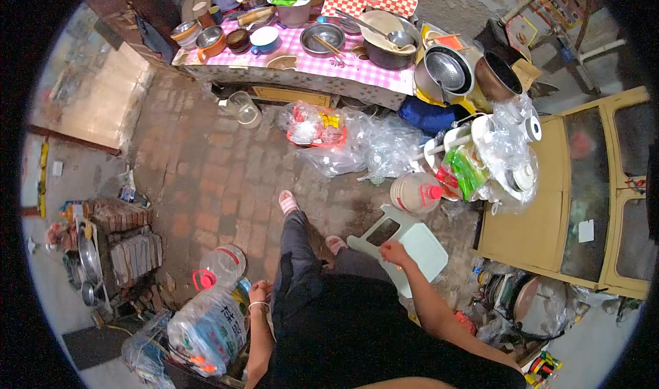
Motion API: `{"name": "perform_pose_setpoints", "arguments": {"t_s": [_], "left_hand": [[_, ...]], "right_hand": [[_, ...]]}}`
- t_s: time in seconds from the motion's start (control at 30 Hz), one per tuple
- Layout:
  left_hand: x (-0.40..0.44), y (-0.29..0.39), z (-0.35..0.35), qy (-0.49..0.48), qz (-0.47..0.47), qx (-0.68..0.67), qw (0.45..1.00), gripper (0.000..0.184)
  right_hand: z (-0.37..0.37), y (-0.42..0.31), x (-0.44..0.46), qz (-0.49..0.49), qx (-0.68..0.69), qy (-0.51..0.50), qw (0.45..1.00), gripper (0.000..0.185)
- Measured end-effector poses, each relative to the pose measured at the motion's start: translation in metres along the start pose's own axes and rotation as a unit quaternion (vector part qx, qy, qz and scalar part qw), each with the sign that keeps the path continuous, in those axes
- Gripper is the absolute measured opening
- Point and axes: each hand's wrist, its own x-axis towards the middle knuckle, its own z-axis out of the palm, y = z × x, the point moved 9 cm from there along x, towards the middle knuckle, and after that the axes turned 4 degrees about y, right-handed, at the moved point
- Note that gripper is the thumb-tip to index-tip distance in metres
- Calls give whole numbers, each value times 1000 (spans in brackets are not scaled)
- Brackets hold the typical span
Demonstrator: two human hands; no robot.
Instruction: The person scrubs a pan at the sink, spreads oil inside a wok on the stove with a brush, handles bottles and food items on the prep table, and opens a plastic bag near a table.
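My left hand [259,292], with a bracelet at the wrist, hangs beside my left leg, its fingers curled. It is nearest to a clear plastic jug with a red cap [223,267] and a large printed plastic bag [209,327]. My right hand [393,253] is loosely closed above a pale green plastic stool [417,248] on the floor. I cannot make out anything in either hand. Both feet, in pink slippers [289,203], stand on the brick floor, one ahead of the other.
A long table with a pink checked cloth [295,56] bears pots, bowls and a ladle. Under its front edge lie clear plastic bags [391,145]. A big jug [414,193] stands near the stool. Stacked bricks [135,257] are at left, a yellow cabinet [525,204] at right.
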Motion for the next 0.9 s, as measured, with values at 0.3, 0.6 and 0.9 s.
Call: {"name": "perform_pose_setpoints", "arguments": {"t_s": [0.3,0.6,0.9], "left_hand": [[116,128,52,-96,-38,-14,995,14],[123,204,78,-36,-21,-67,997,13],[84,152,75,-28,-55,5,998,11]], "right_hand": [[-9,-95,-14,153,38,-11,987,17],[-36,-160,56,36,73,42,996,15],[-65,-159,109,91,83,-16,992,14]]}}
